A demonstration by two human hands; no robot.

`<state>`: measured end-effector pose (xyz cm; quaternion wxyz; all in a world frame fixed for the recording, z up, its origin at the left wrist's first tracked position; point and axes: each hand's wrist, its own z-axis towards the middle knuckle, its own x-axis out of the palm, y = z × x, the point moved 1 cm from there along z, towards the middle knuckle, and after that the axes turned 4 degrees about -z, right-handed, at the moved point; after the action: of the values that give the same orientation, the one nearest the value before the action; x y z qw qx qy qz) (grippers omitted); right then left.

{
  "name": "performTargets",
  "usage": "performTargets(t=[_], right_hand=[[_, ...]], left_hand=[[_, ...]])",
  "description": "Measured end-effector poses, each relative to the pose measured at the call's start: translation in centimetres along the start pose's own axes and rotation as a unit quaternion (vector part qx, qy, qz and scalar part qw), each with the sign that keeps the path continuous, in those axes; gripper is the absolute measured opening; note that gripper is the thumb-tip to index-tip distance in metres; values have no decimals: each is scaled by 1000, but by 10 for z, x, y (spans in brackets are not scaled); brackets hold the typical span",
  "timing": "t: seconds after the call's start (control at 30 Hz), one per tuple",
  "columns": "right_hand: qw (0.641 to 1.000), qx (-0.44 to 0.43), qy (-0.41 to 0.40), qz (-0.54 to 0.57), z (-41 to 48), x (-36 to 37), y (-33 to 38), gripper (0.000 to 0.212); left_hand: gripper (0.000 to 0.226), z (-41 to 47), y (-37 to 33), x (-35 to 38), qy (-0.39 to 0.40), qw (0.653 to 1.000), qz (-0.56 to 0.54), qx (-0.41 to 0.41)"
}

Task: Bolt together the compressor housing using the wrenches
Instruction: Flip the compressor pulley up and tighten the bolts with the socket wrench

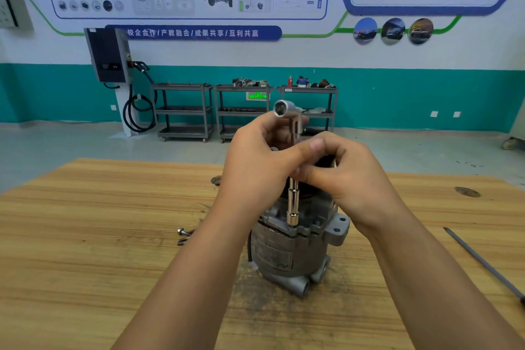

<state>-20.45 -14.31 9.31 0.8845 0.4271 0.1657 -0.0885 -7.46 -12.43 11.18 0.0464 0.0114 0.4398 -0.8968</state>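
On the wooden tabletop (pixel 85 236), left of centre, two loose bolts (pixel 185 236) lie near the compressor housing (pixel 284 256), which stands on end with no clamp. The left hand (pixel 255 170) wraps the upright socket wrench (pixel 293 202), whose lower socket sits on the housing's top flange. The right hand (pixel 349 176) pinches the same shaft. I reckon torque could twist the unbraced housing, or the socket could slip. A thin rod (pixel 483 261) lies well right, obstructing nothing.

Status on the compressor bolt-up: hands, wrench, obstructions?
Left hand and right hand both grip the socket wrench. Wrench upright, lower end on the compressor housing flange. Loose bolts lie left of it, apart; nothing blocking.
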Motion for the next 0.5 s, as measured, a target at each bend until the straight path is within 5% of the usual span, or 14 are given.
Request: performTargets(t=[0.3, 0.5], right_hand=[[997, -10, 77, 14, 0, -6, 4, 24], [995, -7, 97, 1, 0, -5, 4, 23]], left_hand=[[9, 0, 3, 2, -8, 998, -59, -17], [18, 1, 2, 6, 7, 1000, 22, 3]])
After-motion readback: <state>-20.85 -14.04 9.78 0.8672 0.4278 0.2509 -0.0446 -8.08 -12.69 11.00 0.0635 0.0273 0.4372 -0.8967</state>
